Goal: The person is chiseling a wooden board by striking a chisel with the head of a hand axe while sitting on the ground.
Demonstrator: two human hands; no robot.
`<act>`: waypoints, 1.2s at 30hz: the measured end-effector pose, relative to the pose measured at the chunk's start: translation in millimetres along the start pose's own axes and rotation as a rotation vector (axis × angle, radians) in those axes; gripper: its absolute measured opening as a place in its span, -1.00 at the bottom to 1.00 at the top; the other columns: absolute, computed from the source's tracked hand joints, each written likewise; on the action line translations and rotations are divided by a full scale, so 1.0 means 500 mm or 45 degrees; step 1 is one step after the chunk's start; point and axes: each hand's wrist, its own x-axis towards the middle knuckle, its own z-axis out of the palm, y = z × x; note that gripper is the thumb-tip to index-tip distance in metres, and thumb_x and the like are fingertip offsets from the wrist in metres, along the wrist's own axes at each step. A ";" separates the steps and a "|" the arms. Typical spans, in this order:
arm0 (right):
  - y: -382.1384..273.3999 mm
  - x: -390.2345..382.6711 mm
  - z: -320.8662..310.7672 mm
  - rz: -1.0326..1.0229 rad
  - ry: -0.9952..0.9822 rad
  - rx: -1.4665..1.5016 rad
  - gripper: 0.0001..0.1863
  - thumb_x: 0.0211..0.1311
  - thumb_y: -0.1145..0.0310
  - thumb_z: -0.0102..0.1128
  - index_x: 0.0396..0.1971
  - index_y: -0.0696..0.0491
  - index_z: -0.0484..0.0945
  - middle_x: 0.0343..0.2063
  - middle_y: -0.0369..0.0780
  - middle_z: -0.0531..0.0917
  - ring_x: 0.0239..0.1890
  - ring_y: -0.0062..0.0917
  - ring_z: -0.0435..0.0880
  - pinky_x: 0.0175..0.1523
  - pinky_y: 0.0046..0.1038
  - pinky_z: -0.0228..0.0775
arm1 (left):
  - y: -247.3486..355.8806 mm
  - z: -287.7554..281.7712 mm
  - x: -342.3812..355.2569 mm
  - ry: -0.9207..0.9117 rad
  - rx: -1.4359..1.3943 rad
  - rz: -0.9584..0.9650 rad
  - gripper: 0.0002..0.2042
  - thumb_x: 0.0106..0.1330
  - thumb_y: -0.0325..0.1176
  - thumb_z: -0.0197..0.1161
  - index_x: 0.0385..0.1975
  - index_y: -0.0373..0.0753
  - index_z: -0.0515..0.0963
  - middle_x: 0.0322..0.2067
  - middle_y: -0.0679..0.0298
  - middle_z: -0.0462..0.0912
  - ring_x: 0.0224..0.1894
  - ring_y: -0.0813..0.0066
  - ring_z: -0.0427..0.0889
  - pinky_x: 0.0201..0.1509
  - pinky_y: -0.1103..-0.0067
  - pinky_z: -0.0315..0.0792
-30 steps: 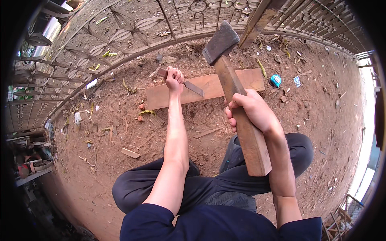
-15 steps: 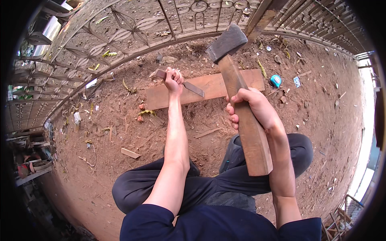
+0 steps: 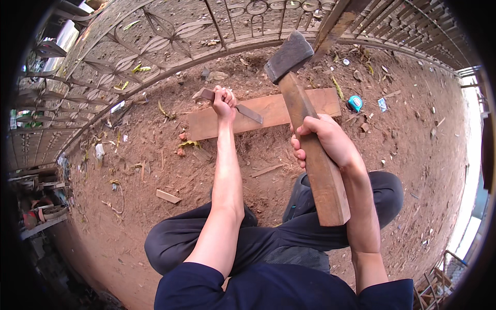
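Observation:
My left hand (image 3: 224,103) is closed on a chisel, its wooden handle (image 3: 206,94) sticking out at the left and its flat metal blade (image 3: 249,113) angled down to the right over a reddish-brown plank (image 3: 271,106) on the dirt. My right hand (image 3: 326,139) grips the thick wooden handle (image 3: 323,183) of an axe partway along. The dark metal axe head (image 3: 289,56) is raised toward the top, beyond the plank's right half in the picture, and the handle's squared lower end hangs by my right forearm. Part of the plank is hidden behind the axe handle and my hands.
An ornate metal fence (image 3: 134,57) curves across the top, with a wooden post (image 3: 336,23). A teal tape measure (image 3: 355,103) lies right of the plank. Wood offcuts (image 3: 168,196) and litter dot the dirt (image 3: 129,232). Clutter (image 3: 36,206) sits at left, a metal frame (image 3: 444,276) lower right.
The axe head has shifted slightly to the right and tilted since a second ago, with my right hand moving a little. My left hand and the chisel look nearly unchanged.

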 end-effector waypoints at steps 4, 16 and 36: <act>0.004 0.004 0.001 -0.008 -0.030 -0.046 -0.79 0.21 0.30 0.02 -0.39 0.17 0.40 -0.57 -0.21 0.54 -0.62 -0.56 0.54 -0.51 -0.43 0.48 | -0.003 0.015 0.000 -0.062 0.003 -0.005 -0.74 0.23 -0.49 0.00 -0.65 -0.10 0.14 -0.77 0.45 0.10 -0.79 0.68 0.02 -0.76 0.64 -0.07; -0.001 0.003 0.017 -0.004 0.012 -0.114 -0.84 0.11 0.39 0.01 -0.40 0.17 0.36 -0.59 -0.22 0.52 -0.66 -0.57 0.51 -0.56 -0.43 0.44 | -0.035 0.137 -0.033 0.087 0.341 0.169 -0.77 0.23 -0.55 0.14 -0.56 -0.14 0.25 -0.73 0.44 0.25 -0.77 0.69 0.24 -0.73 0.68 0.06; 0.001 -0.005 0.009 -0.034 -0.005 -0.154 -0.80 0.21 0.31 0.03 -0.43 0.16 0.42 -0.58 -0.24 0.54 -0.63 -0.59 0.55 -0.51 -0.45 0.49 | -0.018 0.078 -0.019 -0.357 0.222 -0.054 -0.76 0.21 -0.52 0.08 -0.60 -0.14 0.17 -0.79 0.43 0.19 -0.81 0.69 0.12 -0.75 0.67 -0.01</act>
